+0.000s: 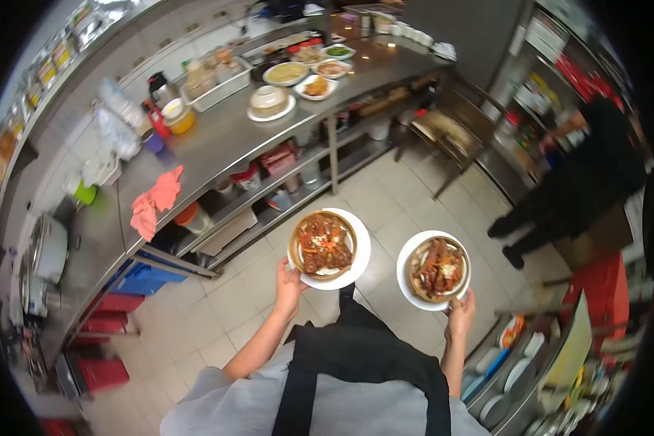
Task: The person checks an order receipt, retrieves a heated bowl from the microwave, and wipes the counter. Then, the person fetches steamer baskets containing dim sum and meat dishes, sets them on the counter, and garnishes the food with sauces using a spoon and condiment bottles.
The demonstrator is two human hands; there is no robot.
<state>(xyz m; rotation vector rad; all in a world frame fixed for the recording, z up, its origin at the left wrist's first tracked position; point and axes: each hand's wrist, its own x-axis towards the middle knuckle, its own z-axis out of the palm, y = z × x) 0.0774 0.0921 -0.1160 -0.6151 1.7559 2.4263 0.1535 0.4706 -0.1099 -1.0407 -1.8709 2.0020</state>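
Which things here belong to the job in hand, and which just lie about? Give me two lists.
Job in hand:
Left hand: white plate, round container, brown food
Right hand: white plate, round container, brown food

Lying about:
pink cloth
purple cup
metal pot

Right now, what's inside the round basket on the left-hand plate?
The basket holds glossy, orange-flecked brown food; whatever lies beneath it is covered and cannot be seen.

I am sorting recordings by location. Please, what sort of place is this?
Probably a restaurant kitchen: a long, grey metal counter bears white dishes of food, and the left hand and right hand each hold a white plate with a round, brown-rimmed basket.
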